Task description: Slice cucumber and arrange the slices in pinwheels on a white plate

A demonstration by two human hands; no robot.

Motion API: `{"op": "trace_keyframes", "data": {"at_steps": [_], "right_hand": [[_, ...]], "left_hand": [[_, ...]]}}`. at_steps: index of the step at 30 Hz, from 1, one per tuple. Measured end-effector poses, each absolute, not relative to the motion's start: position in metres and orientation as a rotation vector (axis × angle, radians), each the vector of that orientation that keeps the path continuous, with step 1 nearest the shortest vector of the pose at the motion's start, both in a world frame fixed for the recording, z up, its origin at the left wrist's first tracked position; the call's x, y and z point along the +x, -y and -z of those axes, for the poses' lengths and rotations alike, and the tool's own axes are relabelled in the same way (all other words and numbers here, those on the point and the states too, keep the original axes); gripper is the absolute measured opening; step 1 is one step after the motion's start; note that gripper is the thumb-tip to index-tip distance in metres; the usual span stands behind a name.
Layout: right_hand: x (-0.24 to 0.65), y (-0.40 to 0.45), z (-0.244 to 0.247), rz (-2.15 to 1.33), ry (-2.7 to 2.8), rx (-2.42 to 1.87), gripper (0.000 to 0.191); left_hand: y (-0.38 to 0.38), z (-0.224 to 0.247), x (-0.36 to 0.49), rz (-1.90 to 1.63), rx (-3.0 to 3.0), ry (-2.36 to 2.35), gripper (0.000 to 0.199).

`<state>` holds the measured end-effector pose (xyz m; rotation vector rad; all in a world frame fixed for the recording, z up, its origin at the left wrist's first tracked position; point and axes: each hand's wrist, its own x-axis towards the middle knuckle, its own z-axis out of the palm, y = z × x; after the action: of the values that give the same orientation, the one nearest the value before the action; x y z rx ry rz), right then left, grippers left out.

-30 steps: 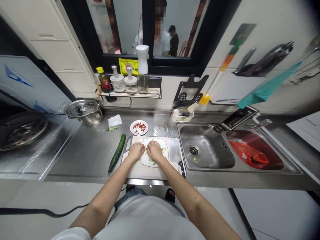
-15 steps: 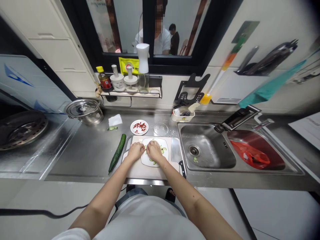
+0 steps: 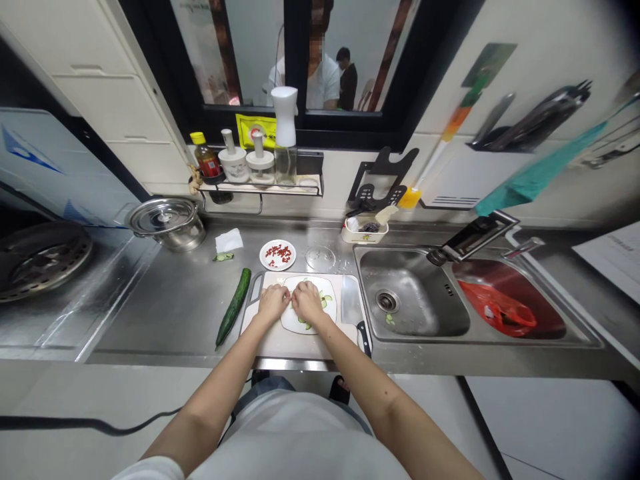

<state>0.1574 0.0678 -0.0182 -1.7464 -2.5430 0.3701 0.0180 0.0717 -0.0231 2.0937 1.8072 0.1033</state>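
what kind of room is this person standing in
Most likely a kitchen: a steel double sink is set into the counter, a lidded pot stands at the back, and a knife lies on the cutting board.

A round, lidded stainless-steel pot stands at the back left of the grey metal surface, with a white paper napkin lying to its right. A narrow wall rack below the black-framed window carries a yellow-capped sauce bottle, two white-lidded jars and a tall, white-topped clear bottle. A crumpled red plastic bag lies in the right basin of the steel sink; a teal cloth hangs near the black faucet.
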Motion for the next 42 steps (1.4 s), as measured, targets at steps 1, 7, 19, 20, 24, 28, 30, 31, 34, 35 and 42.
{"op": "trace_keyframes", "data": {"at_steps": [1,7,19,20,24,28,30,31,34,35,42], "right_hand": [[0.158,-0.067,0.018,-0.373,2.536,-1.749,0.025],[0.162,-0.066,0.020,-0.380,2.483,-1.775,0.024],[0.157,-0.069,0.022,-0.385,2.515,-1.764,0.026],[0.157,-0.069,0.022,-0.384,2.517,-1.762,0.026],[0.158,-0.069,0.023,-0.394,2.514,-1.754,0.026],[0.157,-0.069,0.024,-0.394,2.514,-1.753,0.027],[0.157,-0.069,0.024,-0.396,2.516,-1.749,0.027],[0.157,-0.069,0.024,-0.399,2.517,-1.749,0.027],[0.160,-0.069,0.022,-0.408,2.502,-1.766,0.024],[0.161,-0.069,0.022,-0.410,2.492,-1.773,0.024],[0.168,-0.065,0.020,-0.420,2.435,-1.819,0.025]], "left_hand": [[-0.072,0.023,0.018,-0.099,2.091,-1.806,0.023],[-0.072,0.023,0.018,-0.108,2.087,-1.801,0.022],[-0.069,0.021,0.018,-0.132,2.072,-1.803,0.022],[-0.069,0.021,0.018,-0.135,2.069,-1.803,0.022],[-0.068,0.020,0.018,-0.138,2.060,-1.806,0.021],[-0.068,0.019,0.018,-0.160,2.053,-1.806,0.021],[-0.068,0.019,0.019,-0.178,2.047,-1.804,0.021],[-0.067,0.020,0.019,-0.186,2.044,-1.805,0.021],[-0.068,0.022,0.017,-0.200,2.020,-1.804,0.020],[-0.068,0.022,0.016,-0.205,2.008,-1.803,0.019],[-0.065,0.022,0.007,-0.289,1.916,-1.863,0.018]]}}
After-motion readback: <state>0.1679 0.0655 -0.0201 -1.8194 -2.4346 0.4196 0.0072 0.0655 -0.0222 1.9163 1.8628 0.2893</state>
